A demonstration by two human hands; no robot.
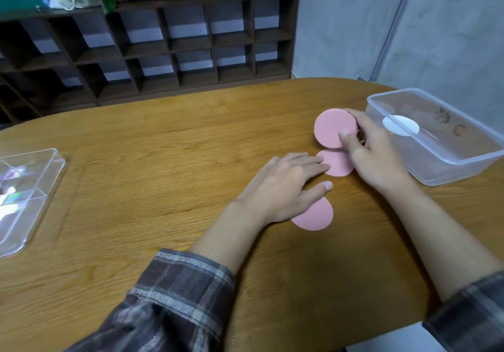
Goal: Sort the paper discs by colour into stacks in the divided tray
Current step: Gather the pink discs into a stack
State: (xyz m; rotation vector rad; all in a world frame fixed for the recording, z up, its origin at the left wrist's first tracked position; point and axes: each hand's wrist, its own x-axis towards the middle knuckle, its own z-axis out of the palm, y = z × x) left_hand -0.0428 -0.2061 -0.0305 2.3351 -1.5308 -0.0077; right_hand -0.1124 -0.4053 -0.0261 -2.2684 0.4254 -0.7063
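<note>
Three pink paper discs are on the wooden table. My right hand [373,155] pinches the farthest pink disc [332,126], its thumb on top and the disc tilted up off the wood. A second pink disc [338,165] lies flat between my hands; the fingertips of my left hand [283,188] touch its left edge. The third pink disc [316,216] lies partly under my left palm. A white disc [401,125] rests inside the clear plastic tub [447,158] at the right. The clear divided tray [24,196] sits at the far left, apart from both hands.
The table's [152,161] rounded far edge runs behind the tub. A dark wooden cubby shelf [169,49] with potted plants on top stands beyond it. A grey wall with a metal pipe is at the back right.
</note>
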